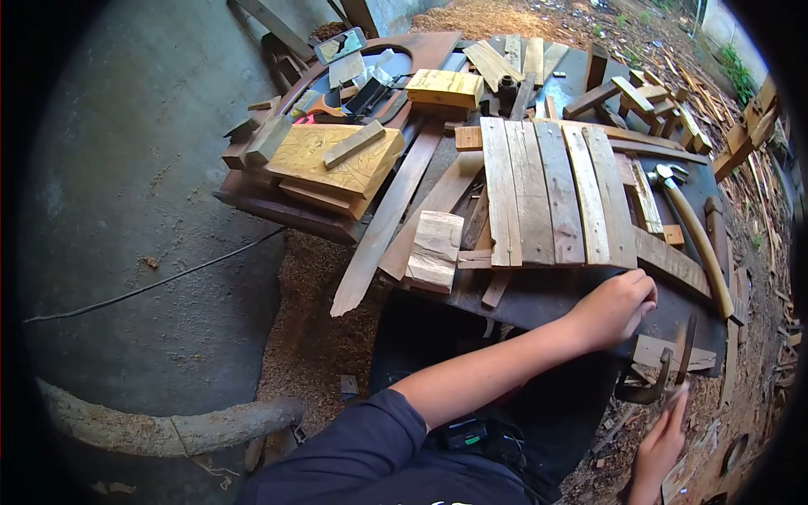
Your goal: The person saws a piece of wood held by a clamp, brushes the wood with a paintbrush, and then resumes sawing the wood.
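Observation:
My left hand (619, 307) is closed just past the front edge of the bench, its fingers curled; whatever lies in them is hidden. Lower right, my right hand (663, 442) has its fingers together, their tips at the lower end of a dark metal clamp-like tool (648, 391) by the bench corner. Part of that tool is blurred. Behind it lies a short wood piece (699, 359). Beyond my left hand rests a slatted wooden panel (551, 194), its weathered boards set side by side with nail heads showing near the ends.
A hammer (699, 223) lies along the bench's right side. Wood blocks (337, 160) and a pale block (435, 244) sit left of the panel. A phone (341, 46) stands at the back left. Offcuts (652, 101) are piled at the back right, and sawdust (311, 295) covers the ground.

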The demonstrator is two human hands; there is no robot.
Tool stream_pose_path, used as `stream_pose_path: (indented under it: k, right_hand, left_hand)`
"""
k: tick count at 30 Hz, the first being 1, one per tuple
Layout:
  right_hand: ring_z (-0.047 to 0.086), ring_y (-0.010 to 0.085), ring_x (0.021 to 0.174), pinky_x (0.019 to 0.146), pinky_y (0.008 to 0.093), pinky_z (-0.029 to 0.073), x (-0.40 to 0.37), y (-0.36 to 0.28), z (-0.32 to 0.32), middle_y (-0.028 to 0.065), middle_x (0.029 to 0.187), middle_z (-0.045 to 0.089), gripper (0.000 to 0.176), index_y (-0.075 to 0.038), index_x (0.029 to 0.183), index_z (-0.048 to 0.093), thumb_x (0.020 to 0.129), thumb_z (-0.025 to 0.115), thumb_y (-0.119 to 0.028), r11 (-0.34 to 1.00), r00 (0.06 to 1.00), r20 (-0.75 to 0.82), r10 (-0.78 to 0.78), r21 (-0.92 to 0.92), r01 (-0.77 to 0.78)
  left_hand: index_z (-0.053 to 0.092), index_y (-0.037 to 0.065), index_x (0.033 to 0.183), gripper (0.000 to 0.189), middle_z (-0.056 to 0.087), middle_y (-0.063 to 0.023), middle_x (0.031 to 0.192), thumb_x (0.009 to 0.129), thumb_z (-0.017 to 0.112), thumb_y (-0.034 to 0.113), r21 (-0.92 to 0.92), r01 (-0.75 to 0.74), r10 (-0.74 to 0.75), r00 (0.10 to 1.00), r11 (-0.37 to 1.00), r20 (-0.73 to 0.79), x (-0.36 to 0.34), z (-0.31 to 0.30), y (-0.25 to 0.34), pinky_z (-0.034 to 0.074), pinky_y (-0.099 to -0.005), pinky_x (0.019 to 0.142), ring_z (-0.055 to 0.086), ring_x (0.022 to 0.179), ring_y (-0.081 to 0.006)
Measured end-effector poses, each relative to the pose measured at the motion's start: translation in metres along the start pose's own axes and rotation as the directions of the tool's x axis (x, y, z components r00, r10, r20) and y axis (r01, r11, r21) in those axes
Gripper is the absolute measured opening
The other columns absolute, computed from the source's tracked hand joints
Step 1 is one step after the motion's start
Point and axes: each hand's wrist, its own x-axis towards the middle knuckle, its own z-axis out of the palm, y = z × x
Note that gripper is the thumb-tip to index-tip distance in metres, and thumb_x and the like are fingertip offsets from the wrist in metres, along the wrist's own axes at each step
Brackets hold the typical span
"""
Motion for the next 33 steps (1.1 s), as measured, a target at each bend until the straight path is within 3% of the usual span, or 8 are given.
stream_pose_path:
  k: [5,6,14,17,18,26,29,33]
  right_hand:
    - [0.068,0.0544,0.078,0.062,0.0559,0.051,-0.025,-0.031,-0.022,0.0333,0.090,0.072,0.058,-0.025,0.162,0.048,0.105,0.060,-0.020,0.995,0.995,-0.027,0.095,-0.007,-0.095]
    - [0.071,0.0516,0.095,0.075,0.0502,0.054,-0.016,-0.003,-0.011,0.0378,0.121,0.068,0.054,-0.001,0.162,0.041,0.109,0.046,-0.008,0.977,0.977,0.122,0.176,0.104,-0.189]
    - [0.071,0.0495,0.081,0.065,0.0499,0.052,-0.019,0.014,0.005,0.0341,0.113,0.072,0.054,-0.001,0.162,0.041,0.109,0.048,-0.010,0.993,0.999,-0.046,-0.017,0.119,0.023]
    - [0.068,0.0542,0.077,0.062,0.0552,0.052,-0.028,-0.032,-0.022,0.0332,0.088,0.072,0.058,-0.023,0.162,0.049,0.105,0.060,-0.019,0.994,0.994,-0.024,0.105,-0.037,-0.106]
    - [0.070,0.0510,0.080,0.065,0.0520,0.051,-0.027,0.013,0.000,0.0346,0.111,0.071,0.055,-0.002,0.162,0.040,0.109,0.048,-0.009,0.982,0.995,0.028,0.098,0.162,-0.101]
    - [0.064,0.0520,0.072,0.062,0.0568,0.044,-0.017,0.001,0.008,0.0355,0.091,0.068,0.054,-0.006,0.162,0.042,0.109,0.048,-0.009,0.994,0.996,-0.078,0.036,0.104,-0.027]
    - [0.068,0.0539,0.075,0.061,0.0548,0.052,-0.035,-0.024,-0.018,0.0329,0.087,0.071,0.059,-0.023,0.162,0.049,0.104,0.061,-0.019,0.991,0.993,-0.034,0.114,-0.064,-0.116]
    - [0.063,0.0503,0.069,0.061,0.0542,0.044,0.002,0.004,0.011,0.0331,0.086,0.067,0.053,-0.005,0.162,0.043,0.109,0.049,-0.009,0.997,0.998,-0.026,0.058,0.049,-0.056]
  left_hand:
    - [0.061,-0.001,0.099,0.009,0.063,-0.0195,0.096,0.096,0.068,0.004,0.018,-0.011,0.011,1.000,1.000,-0.016,0.000,0.001,0.003,0.054,-0.0472,0.081,0.066,0.091,-0.0408]
    - [0.061,-0.001,0.099,0.009,0.063,-0.0196,0.096,0.096,0.068,0.004,0.027,-0.010,0.010,1.000,1.000,-0.010,0.000,0.002,0.002,0.054,-0.0472,0.081,0.066,0.091,-0.0409]
    - [0.060,-0.001,0.099,0.009,0.063,-0.0198,0.097,0.097,0.067,0.004,-0.003,0.015,-0.015,1.000,1.000,0.025,0.001,-0.002,0.003,0.054,-0.0477,0.082,0.066,0.092,-0.0415]
    - [0.060,-0.001,0.099,0.009,0.063,-0.0199,0.097,0.097,0.067,0.003,0.013,-0.015,0.015,1.000,1.000,-0.004,0.000,0.001,0.002,0.054,-0.0479,0.082,0.066,0.092,-0.0417]
    - [0.060,-0.001,0.099,0.009,0.063,-0.0202,0.097,0.097,0.067,0.003,0.028,-0.003,0.003,1.000,1.000,0.008,0.000,0.001,0.004,0.054,-0.0481,0.082,0.065,0.092,-0.0420]
    - [0.060,-0.001,0.099,0.009,0.064,-0.0204,0.096,0.095,0.067,0.001,0.021,-0.010,0.009,1.000,1.000,0.014,0.002,-0.001,0.002,0.054,-0.0476,0.083,0.066,0.094,-0.0417]
    - [0.060,-0.002,0.100,0.009,0.064,-0.0204,0.097,0.094,0.067,0.000,0.037,-0.010,0.009,1.000,0.999,0.013,-0.001,0.000,0.000,0.054,-0.0476,0.084,0.066,0.094,-0.0419]
    - [0.061,-0.001,0.101,0.010,0.065,-0.0201,0.097,0.093,0.067,0.000,0.042,-0.027,0.027,0.999,0.999,0.018,0.001,0.001,0.000,0.054,-0.0474,0.085,0.066,0.095,-0.0418]
